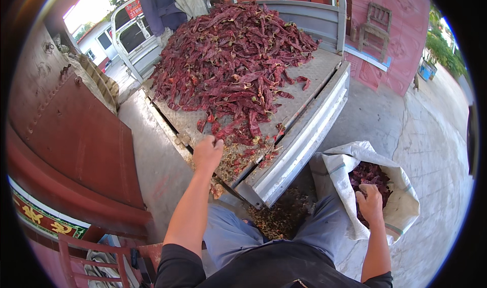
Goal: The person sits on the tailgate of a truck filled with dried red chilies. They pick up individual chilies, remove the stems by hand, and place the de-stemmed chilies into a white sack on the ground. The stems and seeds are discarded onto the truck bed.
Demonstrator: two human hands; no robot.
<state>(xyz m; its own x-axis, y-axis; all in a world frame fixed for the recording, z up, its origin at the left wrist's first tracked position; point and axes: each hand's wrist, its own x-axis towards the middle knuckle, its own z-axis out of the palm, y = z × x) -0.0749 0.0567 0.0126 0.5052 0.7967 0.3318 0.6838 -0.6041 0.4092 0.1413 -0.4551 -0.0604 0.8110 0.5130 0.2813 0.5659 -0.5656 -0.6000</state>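
A large heap of dried red chili peppers (228, 59) covers much of the metal cargo bed (323, 65) in front of me. My left hand (208, 153) is at the bed's near edge, beside the closest peppers; its fingers are curled, and whether they hold anything is hidden. To my right stands a white woven sack (405, 212) with its mouth spread wide and dark red pepper pieces (371, 174) inside. Over that mouth is my right hand (370, 204), thumb apart from the bent fingers, with nothing visible between them.
Loose stems, seeds and scraps (232, 160) litter the bed's near corner, and more debris (283, 213) lies on the floor between my legs. The lowered side panel (304, 147) juts towards the sack. Left are a red metal door (83, 135) and a red chair frame (91, 263).
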